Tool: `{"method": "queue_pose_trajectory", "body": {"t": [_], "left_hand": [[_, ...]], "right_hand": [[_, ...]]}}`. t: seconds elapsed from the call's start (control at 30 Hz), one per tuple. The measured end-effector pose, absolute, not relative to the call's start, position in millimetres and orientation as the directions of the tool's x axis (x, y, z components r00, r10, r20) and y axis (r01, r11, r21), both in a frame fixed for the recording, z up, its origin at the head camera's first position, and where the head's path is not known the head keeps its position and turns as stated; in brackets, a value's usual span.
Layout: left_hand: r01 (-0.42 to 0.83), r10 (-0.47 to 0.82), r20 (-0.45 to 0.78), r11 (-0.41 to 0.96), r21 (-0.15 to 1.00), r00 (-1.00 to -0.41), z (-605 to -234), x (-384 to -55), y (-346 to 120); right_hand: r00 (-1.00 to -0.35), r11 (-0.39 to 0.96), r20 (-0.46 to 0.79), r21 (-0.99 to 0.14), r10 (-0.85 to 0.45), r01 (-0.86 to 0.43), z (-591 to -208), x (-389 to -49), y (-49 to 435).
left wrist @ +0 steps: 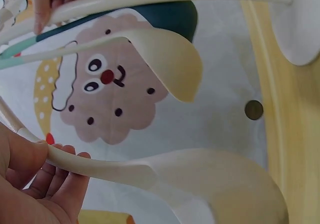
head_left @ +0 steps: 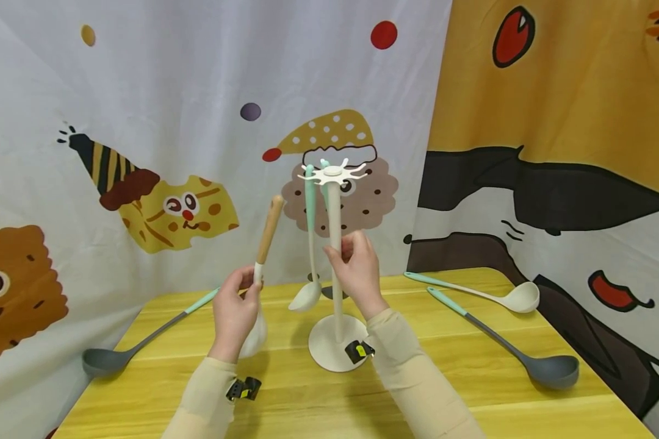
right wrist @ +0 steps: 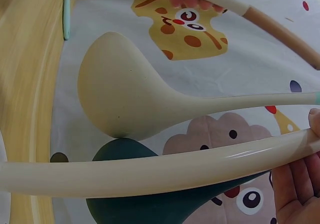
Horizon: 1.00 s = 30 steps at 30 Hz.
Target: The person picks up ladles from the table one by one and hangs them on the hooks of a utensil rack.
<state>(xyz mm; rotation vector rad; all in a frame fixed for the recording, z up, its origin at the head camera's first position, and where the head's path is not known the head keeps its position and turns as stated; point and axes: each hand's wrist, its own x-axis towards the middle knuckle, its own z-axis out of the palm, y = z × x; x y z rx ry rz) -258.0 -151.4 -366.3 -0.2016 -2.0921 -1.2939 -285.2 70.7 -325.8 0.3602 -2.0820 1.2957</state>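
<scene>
My left hand point(head_left: 235, 314) pinches the white neck of a ladle with a wooden handle point(head_left: 269, 235). Its handle points up and its white bowl point(left wrist: 230, 184) hangs low over the table. My right hand point(head_left: 357, 274) grips the pole point(head_left: 335, 225) of a white utensil stand, thumb on one side and fingers on the other. From the stand's hooked top point(head_left: 332, 175) hang a cream ladle point(head_left: 306, 297) with a mint handle and, behind the pole, a dark ladle point(right wrist: 130, 211). The cream one hangs between my hands.
On the wooden table point(head_left: 296, 402), a grey ladle point(head_left: 107, 361) lies at the left edge. To the right lie a cream ladle point(head_left: 520, 297) and a second grey ladle point(head_left: 551, 371), both with mint handles. A printed cloth point(head_left: 198, 79) hangs behind.
</scene>
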Motion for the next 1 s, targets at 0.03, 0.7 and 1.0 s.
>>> {"method": "queue_pose_trajectory", "body": {"t": [0.03,0.7,1.0], "left_hand": [[0.456,-0.204,0.607,0.492,0.741,-0.768,-365,-257,-151],[0.537,-0.201,0.631,0.372,0.757,-0.749,-344,-245,-145],[0.582,-0.181,0.657,0.337,0.74,-0.732,-333,-238,-137]], "right_hand": [[-0.749,0.475,0.654,-0.694,0.101,-0.542,-326,-285,71],[-0.754,0.473,0.648,-0.7,0.106,-0.535,-326,-286,71],[-0.742,0.482,0.663,-0.685,0.102,-0.546,-327,-286,71]]}}
